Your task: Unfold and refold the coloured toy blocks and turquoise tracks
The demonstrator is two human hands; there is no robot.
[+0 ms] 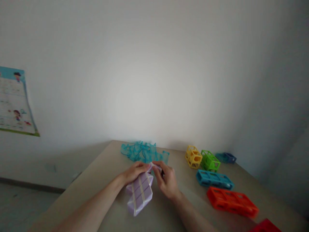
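Note:
A lilac checked piece with pale stripes (140,192), angular and folded-looking, hangs tilted over the table between my hands. I cannot make out what kind of thing it is. My left hand (134,173) is closed on its upper left side, thumb toward the top end. With thumb and fingers, my right hand (167,183) pinches the narrow upper tip. A small dark spot shows by the right fingers, too unclear to name. Just behind both hands lies a heap of translucent teal plastic pieces (142,151).
On the table (114,154), toward the right, stand a yellow frame block (193,157), a green one (210,161), a dark blue one (229,158), a blue row (214,179), an orange-red row (232,202) and a red piece (266,226). A wall rises behind; a poster (16,103) hangs left.

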